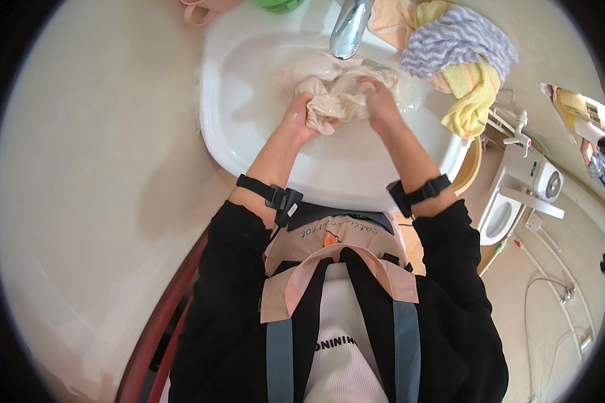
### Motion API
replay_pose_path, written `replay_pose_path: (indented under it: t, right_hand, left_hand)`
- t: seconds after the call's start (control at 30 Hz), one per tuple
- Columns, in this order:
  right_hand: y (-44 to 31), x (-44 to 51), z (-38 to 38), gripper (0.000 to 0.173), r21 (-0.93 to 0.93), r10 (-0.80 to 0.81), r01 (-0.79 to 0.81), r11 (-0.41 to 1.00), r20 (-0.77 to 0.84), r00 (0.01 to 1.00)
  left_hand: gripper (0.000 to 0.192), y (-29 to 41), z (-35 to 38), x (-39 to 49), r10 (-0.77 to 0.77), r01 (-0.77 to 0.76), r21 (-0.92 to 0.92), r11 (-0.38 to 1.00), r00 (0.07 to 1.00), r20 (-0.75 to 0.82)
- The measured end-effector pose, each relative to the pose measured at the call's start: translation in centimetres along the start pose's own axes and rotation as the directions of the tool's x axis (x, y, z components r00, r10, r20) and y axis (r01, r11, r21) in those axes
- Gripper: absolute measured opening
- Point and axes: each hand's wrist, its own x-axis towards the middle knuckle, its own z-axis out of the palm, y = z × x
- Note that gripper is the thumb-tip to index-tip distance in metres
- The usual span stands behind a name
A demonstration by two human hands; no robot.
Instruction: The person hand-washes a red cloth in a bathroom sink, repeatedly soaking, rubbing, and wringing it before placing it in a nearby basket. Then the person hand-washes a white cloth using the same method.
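Observation:
In the white washbasin lies a wet, crumpled, pale cream cloth, partly in water. My left hand grips its lower left end, with the thumb on top and fingertips showing underneath. My right hand is closed around the cloth's right side; its fingers are partly hidden by folds. The chrome faucet hangs over the basin, just above the cloth in the picture. Whether water runs from it I cannot tell.
Striped purple and yellow towels drape over the basin's right corner, beside a peach cloth. A green container and a pink cup stand at the back. Right of the basin are a yellowish tub and a toilet.

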Motion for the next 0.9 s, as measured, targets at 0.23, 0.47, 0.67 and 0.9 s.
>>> replay_pose_path:
  t: [0.23,0.47,0.67,0.9]
  right_hand:
    - [-2.9,-8.1,5.1,0.026,-0.646,-0.536,0.552,0.527,0.252,0.806]
    - [-3.6,-9.2,5.6,0.026,-0.505,-0.530,0.505,0.699,0.107,0.841]
    - [-3.7,-11.3,7.1,0.025,-0.663,-0.482,0.376,0.647,0.026,0.876]
    - [-2.9,-12.3,7.2,0.024,-0.560,-0.503,0.451,0.695,0.070,0.862]
  left_hand:
    - [0.033,-2.8,1.1,-4.4,0.131,-0.140,0.089,0.986,0.986,0.102]
    - [0.032,-2.2,1.6,-7.1,0.098,-0.120,0.151,0.981,0.984,0.147]
    - [0.030,-3.0,0.6,-8.2,0.073,-0.112,0.157,0.981,0.969,0.237]
    - [0.036,-2.6,0.8,-10.2,0.051,-0.080,0.120,0.990,0.973,0.225]
